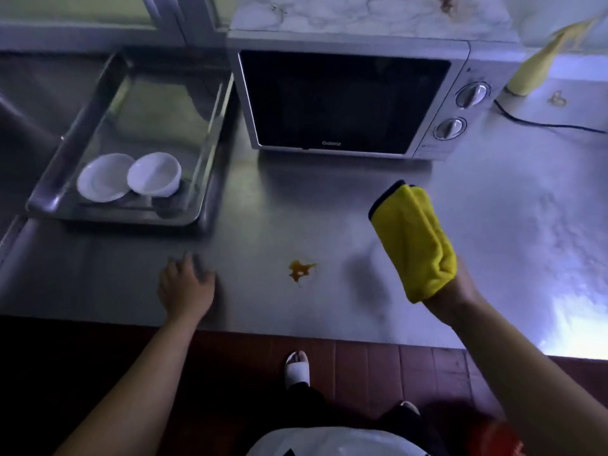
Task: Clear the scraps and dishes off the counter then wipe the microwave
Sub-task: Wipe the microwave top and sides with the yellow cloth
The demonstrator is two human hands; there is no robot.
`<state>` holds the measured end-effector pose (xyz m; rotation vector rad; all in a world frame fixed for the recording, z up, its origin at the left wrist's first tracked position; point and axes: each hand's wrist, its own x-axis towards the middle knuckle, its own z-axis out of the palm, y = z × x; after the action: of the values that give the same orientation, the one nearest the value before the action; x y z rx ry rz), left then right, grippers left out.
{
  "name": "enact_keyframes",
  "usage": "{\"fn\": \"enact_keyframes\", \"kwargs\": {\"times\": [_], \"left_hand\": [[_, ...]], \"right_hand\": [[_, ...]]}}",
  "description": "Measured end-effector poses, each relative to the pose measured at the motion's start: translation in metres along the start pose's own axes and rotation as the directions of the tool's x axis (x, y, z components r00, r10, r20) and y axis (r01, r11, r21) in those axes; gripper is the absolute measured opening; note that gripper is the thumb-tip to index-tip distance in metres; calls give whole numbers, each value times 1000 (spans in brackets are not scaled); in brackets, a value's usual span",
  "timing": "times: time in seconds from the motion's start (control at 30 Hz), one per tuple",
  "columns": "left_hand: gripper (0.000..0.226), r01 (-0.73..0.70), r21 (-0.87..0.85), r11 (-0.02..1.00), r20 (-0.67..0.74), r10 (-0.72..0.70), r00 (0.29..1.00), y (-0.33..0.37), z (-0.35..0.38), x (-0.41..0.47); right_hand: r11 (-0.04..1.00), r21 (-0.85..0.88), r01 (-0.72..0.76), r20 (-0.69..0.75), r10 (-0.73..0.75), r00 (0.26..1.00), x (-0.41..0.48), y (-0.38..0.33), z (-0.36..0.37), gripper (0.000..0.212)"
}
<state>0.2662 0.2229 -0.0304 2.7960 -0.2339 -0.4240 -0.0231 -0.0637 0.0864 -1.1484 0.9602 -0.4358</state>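
Now | done: two white bowls [154,174] in tray [115,216] by tabletop's [296,209] left edge | left to do, I think: orange spill [301,269] near front edge, microwave [345,100] at back edge | right hand [460,291] fingers clamped on yellow cloth [418,245] | left hand [186,287] fingers apart, flat on tabletop

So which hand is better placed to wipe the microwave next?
Probably the right hand: it holds the yellow cloth, raised nearer the microwave. The left hand rests empty on the counter.

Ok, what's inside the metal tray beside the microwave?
A white round plate and a white bowl overlapping it, at the near end. Anything beneath them is hidden.
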Motion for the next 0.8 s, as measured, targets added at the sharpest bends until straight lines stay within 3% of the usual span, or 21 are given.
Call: {"fn": "enact_keyframes", "kwargs": {"times": [0.07,0.13,0.17,0.23,0.27,0.3,0.4,0.57,0.8], "left_hand": [[65,-9,80,997,-13,10,1000,-13,12,8],[64,-35,114,993,-68,42,997,-20,25,5],[65,-41,112,993,-97,52,994,-19,29,0],[68,-45,95,994,-127,57,990,-19,33,1],[68,-48,92,995,-135,60,989,-21,34,3],[67,-47,92,995,-139,59,988,-23,35,5],[66,-64,112,992,-170,82,982,-28,40,8],[67,-51,106,993,-219,73,973,-25,39,9],[65,-70,103,992,-305,98,947,-28,44,9]], "right_hand": [[971,-226,77,163,-40,986,5,17,36,32],[853,-462,244,426,-28,904,14,50,83,37],[696,-634,336,484,19,875,18,73,99,37],[271,-892,361,395,82,915,24,119,127,46],[115,-940,322,328,34,944,23,137,136,54],[33,-960,279,278,-34,960,21,151,143,60],[31,-982,187,178,-186,966,25,165,158,67],[114,-993,1,-21,-194,981,61,155,184,72],[72,-996,53,35,-232,972,190,99,215,72]]}}
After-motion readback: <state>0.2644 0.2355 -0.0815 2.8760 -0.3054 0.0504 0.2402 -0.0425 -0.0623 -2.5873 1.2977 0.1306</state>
